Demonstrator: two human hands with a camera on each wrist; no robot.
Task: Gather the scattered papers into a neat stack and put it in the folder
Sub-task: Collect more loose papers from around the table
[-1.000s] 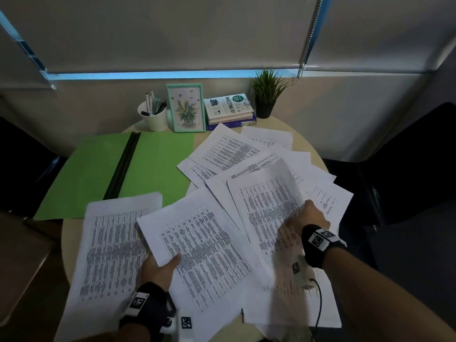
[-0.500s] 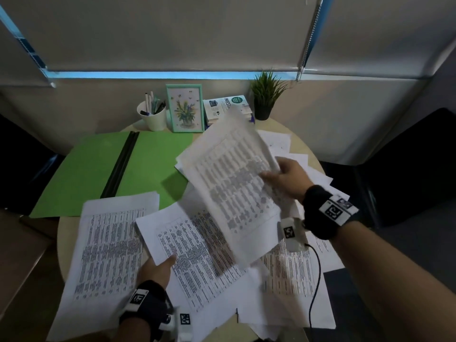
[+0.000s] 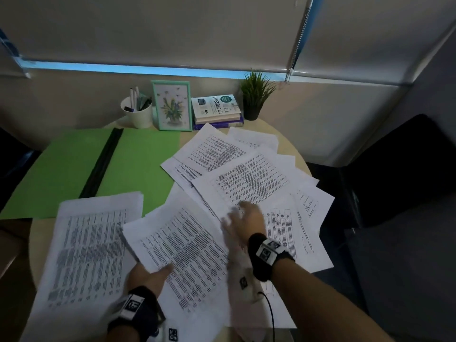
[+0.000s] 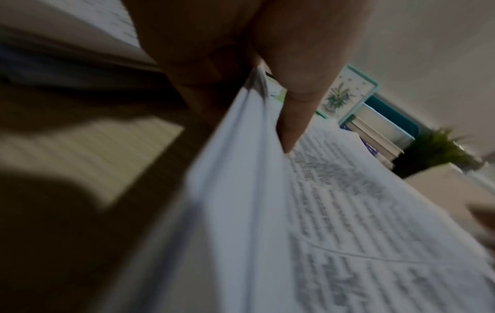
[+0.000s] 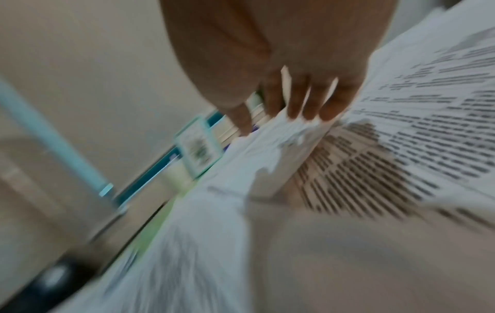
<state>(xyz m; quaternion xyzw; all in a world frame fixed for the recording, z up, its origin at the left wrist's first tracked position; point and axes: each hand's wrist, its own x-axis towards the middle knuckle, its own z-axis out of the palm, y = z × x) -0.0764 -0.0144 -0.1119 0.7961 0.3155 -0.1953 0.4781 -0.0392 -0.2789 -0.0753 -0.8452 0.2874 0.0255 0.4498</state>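
Observation:
Several printed papers [image 3: 246, 181] lie fanned over the right half of the round table [image 3: 292, 146]. An open green folder [image 3: 69, 169] with a black spine lies flat at the far left. My left hand [image 3: 150, 275] pinches the near corner of a pile of sheets [image 3: 180, 253], thumb on top [image 4: 294, 101]. A further sheaf [image 3: 86, 255] rests to its left. My right hand [image 3: 244, 220] hovers blurred at that pile's right edge. Its straight fingers [image 5: 302, 101] touch the paper [image 5: 428, 127] and hold nothing.
Along the back wall stand a white cup of pens [image 3: 138, 114], a framed flower picture [image 3: 172, 106], a stack of books [image 3: 216, 109] and a small potted plant [image 3: 254, 95]. A dark chair [image 3: 394, 174] is at the right.
My right hand lifted a sheet from the right side and carried it left. That sheet is now out of the hand, which has dropped back onto the papers. My left hand kept its pinch.

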